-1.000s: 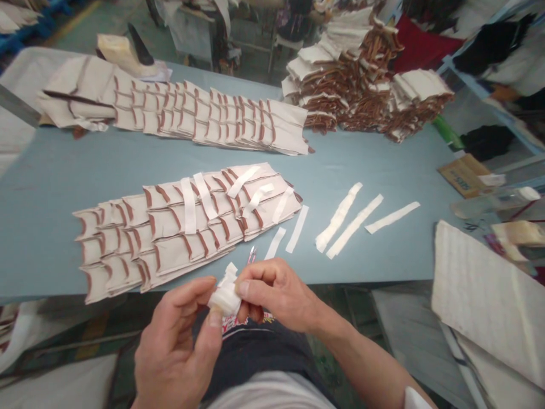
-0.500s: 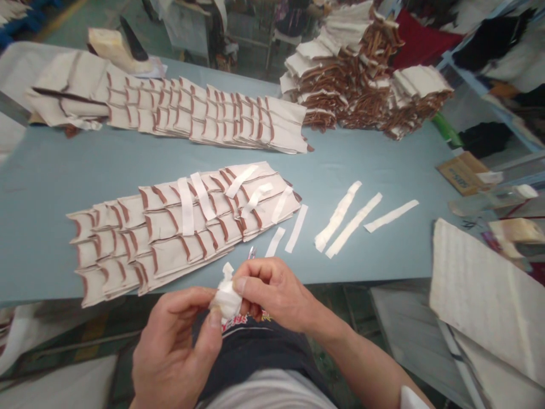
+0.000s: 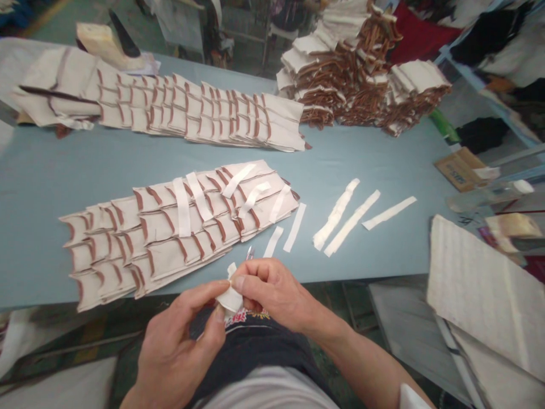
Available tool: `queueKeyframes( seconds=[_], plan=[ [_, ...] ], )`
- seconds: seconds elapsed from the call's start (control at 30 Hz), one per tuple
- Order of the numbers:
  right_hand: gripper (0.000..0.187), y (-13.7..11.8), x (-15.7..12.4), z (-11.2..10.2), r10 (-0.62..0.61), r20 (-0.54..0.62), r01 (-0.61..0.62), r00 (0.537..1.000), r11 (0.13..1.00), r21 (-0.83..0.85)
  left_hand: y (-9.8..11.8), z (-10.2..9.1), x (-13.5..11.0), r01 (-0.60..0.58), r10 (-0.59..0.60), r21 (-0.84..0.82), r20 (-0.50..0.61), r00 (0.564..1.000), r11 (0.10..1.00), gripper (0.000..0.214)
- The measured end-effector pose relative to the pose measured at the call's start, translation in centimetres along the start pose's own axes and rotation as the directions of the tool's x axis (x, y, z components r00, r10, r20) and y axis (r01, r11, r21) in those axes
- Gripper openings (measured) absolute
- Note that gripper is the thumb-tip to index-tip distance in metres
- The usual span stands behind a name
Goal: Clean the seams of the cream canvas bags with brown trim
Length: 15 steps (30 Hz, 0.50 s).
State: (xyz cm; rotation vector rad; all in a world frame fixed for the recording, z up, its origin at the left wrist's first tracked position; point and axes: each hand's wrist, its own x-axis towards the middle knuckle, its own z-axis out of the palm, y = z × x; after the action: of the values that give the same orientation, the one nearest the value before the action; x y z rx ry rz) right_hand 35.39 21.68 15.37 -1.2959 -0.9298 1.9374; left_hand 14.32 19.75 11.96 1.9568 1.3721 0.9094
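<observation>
Both hands meet over my lap, just below the table's near edge, pinching a small wad of white tape point(image 3: 229, 296). My left hand point(image 3: 179, 346) grips the wad from below with thumb and forefinger. My right hand point(image 3: 272, 292) is closed on it from the right, and a thin metal tool tip point(image 3: 250, 253) sticks up behind its fingers. On the blue table point(image 3: 63, 170) just beyond lies a fanned row of cream pieces with brown trim point(image 3: 170, 227), with several white strips stuck across it.
Loose white strips point(image 3: 349, 218) lie on the table to the right. A second fanned row point(image 3: 179, 111) lies farther back, and tall stacks of the same pieces point(image 3: 361, 74) stand at the back right. A pale board point(image 3: 481, 284) and a cardboard box point(image 3: 457, 167) sit at right.
The hands have pressed closer together and less of the white wad shows. The view has drifted slightly, shifting everything on the table a little left.
</observation>
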Motion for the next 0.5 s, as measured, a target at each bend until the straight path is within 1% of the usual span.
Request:
queueKeyframes(
  seconds=[0.1,0.13,0.23,0.3,0.43,0.5],
  plan=[
    [0.027,0.37,0.33,-0.15,0.023,-0.012,-0.023,1.000,0.999,0.041,0.74,-0.07,0.62,-0.105,0.105,-0.022,-0.014,0.994,0.994,0.019],
    [0.027,0.49,0.42,-0.19,0.027,-0.016,-0.026,1.000,0.998,0.050,0.93,-0.05,0.78,-0.113,0.113,-0.027,-0.018,0.993,0.993,0.019],
    [0.026,0.69,0.61,-0.24,0.012,-0.032,-0.010,0.999,0.998,0.060,1.08,0.11,1.00,-0.068,0.065,-0.054,-0.047,0.997,0.996,0.019],
    [0.026,0.73,0.68,-0.21,-0.018,-0.041,0.020,0.999,0.998,0.057,0.96,0.24,1.02,-0.040,0.037,-0.066,-0.042,0.998,0.997,0.019],
    [0.030,0.72,0.85,-0.14,-0.068,-0.079,0.071,0.995,0.997,0.036,0.73,0.51,1.14,-0.067,0.070,-0.114,0.015,0.997,0.991,0.019],
    [0.032,0.69,0.93,-0.18,-0.080,-0.098,0.082,0.992,0.997,0.015,0.60,0.76,1.12,-0.063,0.065,-0.121,0.005,0.998,0.991,0.021]
  ],
)
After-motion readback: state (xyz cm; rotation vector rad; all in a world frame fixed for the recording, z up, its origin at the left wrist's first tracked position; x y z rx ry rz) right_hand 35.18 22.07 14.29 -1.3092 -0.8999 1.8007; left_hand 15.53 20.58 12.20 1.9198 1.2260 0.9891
